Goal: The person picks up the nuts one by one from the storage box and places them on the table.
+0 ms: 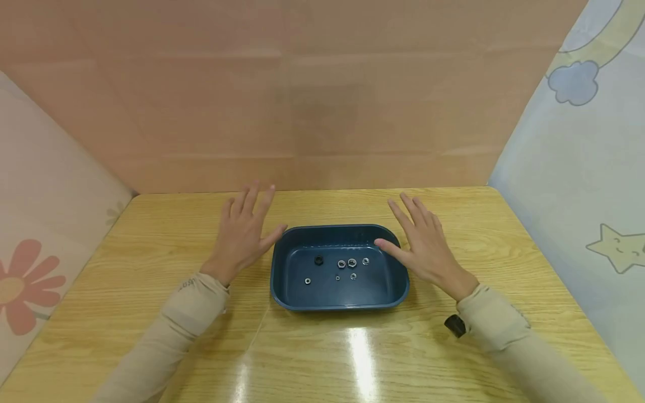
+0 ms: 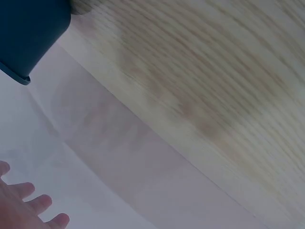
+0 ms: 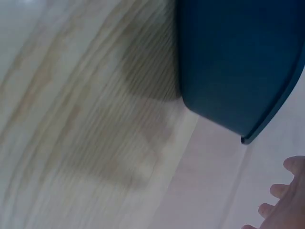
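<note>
A dark blue rectangular tray (image 1: 340, 307) with rounded corners sits on the table, and several hex nuts lie on its floor. One nut is black (image 1: 318, 260); the others are silver, the largest being a silver nut (image 1: 352, 263) near the middle. To the tray's left, my left hand (image 1: 241, 235) is raised with fingers spread and holds nothing, its thumb by the tray's left corner. My right hand (image 1: 423, 246) is likewise spread and bare, its thumb over the tray's right end. Both wrist views catch the tray's outer wall (image 3: 233, 62) and some fingertips (image 2: 40, 204).
The wooden table (image 1: 151, 268) meets a brownish-pink backdrop (image 1: 322, 112) at its far edge. Decorated panels flank it, with a flower (image 1: 30, 285) on the left and a star (image 1: 620, 248) on the right. A small black object (image 1: 456, 325) shows beside the right sleeve.
</note>
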The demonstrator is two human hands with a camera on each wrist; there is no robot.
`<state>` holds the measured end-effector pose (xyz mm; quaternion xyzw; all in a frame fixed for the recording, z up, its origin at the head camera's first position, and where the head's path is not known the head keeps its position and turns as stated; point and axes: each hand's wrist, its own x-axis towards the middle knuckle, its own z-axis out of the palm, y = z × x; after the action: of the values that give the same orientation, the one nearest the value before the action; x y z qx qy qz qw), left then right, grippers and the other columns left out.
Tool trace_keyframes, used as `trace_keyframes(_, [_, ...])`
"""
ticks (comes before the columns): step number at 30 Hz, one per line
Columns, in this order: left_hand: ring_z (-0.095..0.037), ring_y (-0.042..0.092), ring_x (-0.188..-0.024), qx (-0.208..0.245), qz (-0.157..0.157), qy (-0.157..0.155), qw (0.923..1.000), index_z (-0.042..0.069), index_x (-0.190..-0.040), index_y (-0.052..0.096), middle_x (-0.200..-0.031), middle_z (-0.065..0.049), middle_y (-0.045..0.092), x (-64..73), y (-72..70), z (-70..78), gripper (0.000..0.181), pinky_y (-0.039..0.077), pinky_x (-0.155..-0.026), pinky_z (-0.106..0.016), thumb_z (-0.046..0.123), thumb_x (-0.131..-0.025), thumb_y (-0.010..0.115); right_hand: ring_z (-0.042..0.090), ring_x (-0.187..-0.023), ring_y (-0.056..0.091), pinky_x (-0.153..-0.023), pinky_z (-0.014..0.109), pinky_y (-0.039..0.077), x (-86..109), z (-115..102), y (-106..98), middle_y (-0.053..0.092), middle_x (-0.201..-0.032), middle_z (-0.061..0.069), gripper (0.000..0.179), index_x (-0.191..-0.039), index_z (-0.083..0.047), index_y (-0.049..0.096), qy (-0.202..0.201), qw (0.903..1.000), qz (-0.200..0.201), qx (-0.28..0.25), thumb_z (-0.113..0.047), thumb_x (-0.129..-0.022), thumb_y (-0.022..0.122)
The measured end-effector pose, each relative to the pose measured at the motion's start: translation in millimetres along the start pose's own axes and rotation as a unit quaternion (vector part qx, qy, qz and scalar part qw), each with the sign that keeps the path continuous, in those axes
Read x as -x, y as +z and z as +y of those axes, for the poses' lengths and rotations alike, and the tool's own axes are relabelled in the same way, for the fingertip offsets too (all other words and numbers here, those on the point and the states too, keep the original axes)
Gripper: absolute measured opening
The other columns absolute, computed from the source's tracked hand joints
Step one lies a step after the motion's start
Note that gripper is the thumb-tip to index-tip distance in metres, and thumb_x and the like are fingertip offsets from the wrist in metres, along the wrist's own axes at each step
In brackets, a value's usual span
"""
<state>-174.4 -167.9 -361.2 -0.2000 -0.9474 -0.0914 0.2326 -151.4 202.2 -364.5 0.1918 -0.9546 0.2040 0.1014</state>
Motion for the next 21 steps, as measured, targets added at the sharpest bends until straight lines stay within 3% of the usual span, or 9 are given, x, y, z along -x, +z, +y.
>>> trace_keyframes(13, [-0.041,0.043,-0.134,-0.019,0.036,0.042,0.9983,0.015,-0.153,0.035,-0.152,-0.020,0.040,0.0,-1.0,9.9,0.076,0.037,-0.105,-0.064,0.050,-0.090,0.061,0.043,-0.151,0.016,-0.114,0.070,0.016,2.7,-11,6,0.018,-0.166,0.015,0.085,-0.159,-0.017,0.025,-0.036,0.9984,-0.020,-0.039,-0.051,-0.091,0.064])
trace_keyframes(21, [-0.041,0.045,-0.133,-0.024,0.045,0.056,0.9971,0.014,-0.153,0.036,-0.150,-0.020,0.043,-0.7,-0.4,14.1,0.075,0.039,-0.104,-0.063,0.049,-0.091,0.061,0.042,-0.149,0.022,-0.113,0.069,0.019,4.9,-15,10,0.021,-0.165,0.014,0.084,-0.158,-0.017,0.026,-0.060,0.9966,-0.029,-0.049,-0.049,-0.091,0.065])
